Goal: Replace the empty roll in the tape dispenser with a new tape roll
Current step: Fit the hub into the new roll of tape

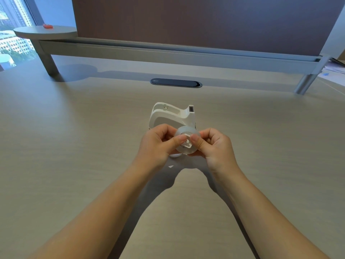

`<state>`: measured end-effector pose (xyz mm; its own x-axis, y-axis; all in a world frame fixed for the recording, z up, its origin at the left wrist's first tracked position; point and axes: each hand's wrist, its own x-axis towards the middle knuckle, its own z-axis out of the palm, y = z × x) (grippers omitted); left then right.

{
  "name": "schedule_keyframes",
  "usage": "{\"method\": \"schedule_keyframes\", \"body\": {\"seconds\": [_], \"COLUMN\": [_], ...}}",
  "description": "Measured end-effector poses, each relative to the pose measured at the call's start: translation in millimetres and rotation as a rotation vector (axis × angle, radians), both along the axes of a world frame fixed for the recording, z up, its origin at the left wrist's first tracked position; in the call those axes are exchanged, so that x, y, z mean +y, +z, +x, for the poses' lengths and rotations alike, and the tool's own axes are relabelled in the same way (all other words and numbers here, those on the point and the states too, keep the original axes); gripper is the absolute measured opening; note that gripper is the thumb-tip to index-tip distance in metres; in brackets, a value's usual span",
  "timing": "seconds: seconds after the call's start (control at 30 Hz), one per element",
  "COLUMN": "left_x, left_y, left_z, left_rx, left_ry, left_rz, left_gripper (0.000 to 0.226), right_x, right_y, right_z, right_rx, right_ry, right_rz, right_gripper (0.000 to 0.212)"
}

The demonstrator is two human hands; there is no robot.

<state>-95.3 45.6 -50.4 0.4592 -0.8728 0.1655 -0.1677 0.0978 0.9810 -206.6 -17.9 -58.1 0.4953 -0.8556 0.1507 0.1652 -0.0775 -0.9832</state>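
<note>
A white tape dispenser [169, 114] stands on the desk just beyond my hands, its roll bay showing no roll. Both hands hold a translucent tape roll [183, 132] a little above the desk, in front of the dispenser. A white plastic hub [187, 143] sits in the roll's centre. My left hand [158, 143] grips the roll's left side, thumb on its face. My right hand [214, 144] grips the right side, thumb pressed near the hub. A small white object [175, 155] peeks out below the roll, mostly hidden.
The wooden desk [74, 146] stretches all around. A dark oval cable grommet [176, 83] lies behind the dispenser. A raised shelf on metal legs [168, 53] and a brown partition close off the back. A tiny white scrap [170, 166] lies near my wrists.
</note>
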Motion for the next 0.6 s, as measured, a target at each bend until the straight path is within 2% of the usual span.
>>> {"method": "schedule_keyframes", "body": {"seconds": [0.13, 0.27, 0.4, 0.47, 0.6], "left_x": [-1, -2, -4, -5, -4], "left_y": [-2, 0, 0, 1, 5], "left_z": [-2, -3, -1, 1, 3], "left_rx": [-0.075, -0.022, 0.236, 0.383, 0.601], "left_ry": [0.056, 0.03, -0.094, -0.129, -0.172], "left_rz": [-0.019, 0.016, 0.056, 0.072, 0.139], "left_gripper": [0.012, 0.01, 0.014, 0.019, 0.02], "right_x": [0, 0, 1, 1, 0], "right_y": [0, 1, 5, 7, 5], "right_z": [2, 1, -2, -4, -8], "right_rx": [0.029, 0.038, 0.02, 0.011, 0.083], "right_ry": [-0.018, -0.026, 0.013, 0.025, 0.0], "right_rz": [-0.038, -0.035, -0.003, 0.005, -0.06], "right_gripper": [0.019, 0.016, 0.014, 0.021, 0.023]}}
